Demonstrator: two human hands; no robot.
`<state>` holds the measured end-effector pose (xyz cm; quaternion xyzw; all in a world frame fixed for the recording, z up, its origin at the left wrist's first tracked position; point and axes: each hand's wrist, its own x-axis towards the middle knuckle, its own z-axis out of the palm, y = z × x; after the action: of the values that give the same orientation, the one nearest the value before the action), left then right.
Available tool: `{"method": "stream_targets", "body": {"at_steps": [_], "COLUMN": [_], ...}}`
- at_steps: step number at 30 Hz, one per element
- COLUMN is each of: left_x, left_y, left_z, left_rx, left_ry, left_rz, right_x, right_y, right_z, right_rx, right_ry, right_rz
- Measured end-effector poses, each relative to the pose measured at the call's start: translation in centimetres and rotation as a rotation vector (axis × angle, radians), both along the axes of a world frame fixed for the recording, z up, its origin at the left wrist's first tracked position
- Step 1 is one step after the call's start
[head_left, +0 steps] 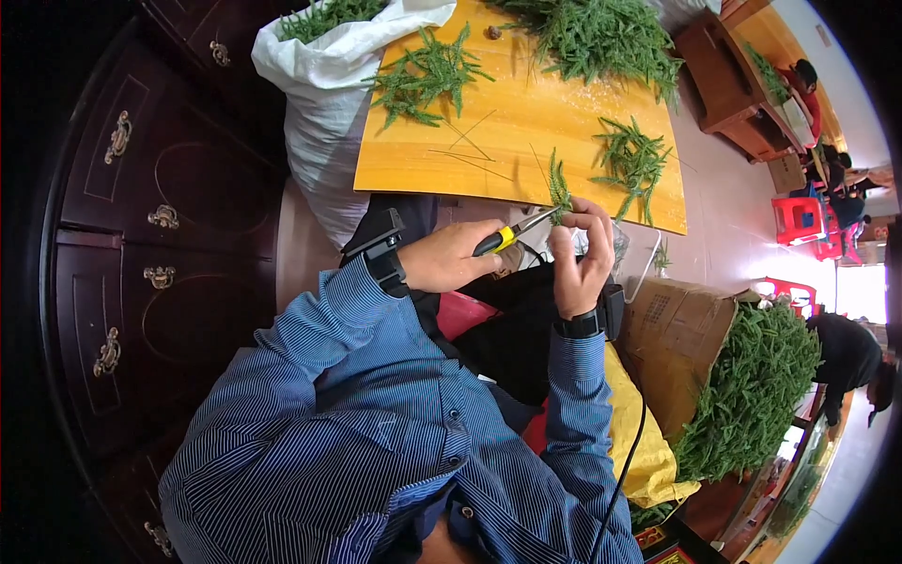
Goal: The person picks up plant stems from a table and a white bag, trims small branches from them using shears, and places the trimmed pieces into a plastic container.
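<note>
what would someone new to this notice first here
The yellow table stands out at top centre, a green heap on its far side. At its near edge, the left hand holds yellow-and-black pliers close to a sprig in the right hand. On the right, a cardboard box bulges with greenery.

Dark wooden cabinets loom on the left, pale floor gleams, red stools cluster right, and daylight blazes through a bright opening!
</note>
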<state>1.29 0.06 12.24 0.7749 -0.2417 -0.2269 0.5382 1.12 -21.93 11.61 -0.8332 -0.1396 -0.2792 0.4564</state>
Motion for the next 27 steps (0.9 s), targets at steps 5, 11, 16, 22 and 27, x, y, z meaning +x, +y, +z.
{"method": "stream_targets", "body": {"at_steps": [5,11,16,22,27], "left_x": [0.2,0.1,-0.1,-0.8,-0.8], "left_y": [-0.1,-0.1,-0.5,-1.3,-1.3], "left_z": [0.1,0.3,-0.5,-1.3,-0.2], "left_rx": [-0.024,-0.091,-0.074,-0.15,-0.101], "left_ry": [-0.044,0.012,-0.137,-0.29,-0.248], "left_rz": [-0.094,-0.133,-0.074,0.051,0.023], "right_x": [0.0,-0.1,0.0,0.0,-0.1], "right_y": [-0.4,-0.9,-1.9,-1.8,-2.1], "right_z": [-0.6,0.5,-0.2,-0.4,0.4], "right_rx": [0.437,0.792,0.915,0.931,0.906], "right_ry": [0.241,0.514,0.557,0.585,0.464], "right_rz": [0.135,0.268,0.413,0.438,0.437]}}
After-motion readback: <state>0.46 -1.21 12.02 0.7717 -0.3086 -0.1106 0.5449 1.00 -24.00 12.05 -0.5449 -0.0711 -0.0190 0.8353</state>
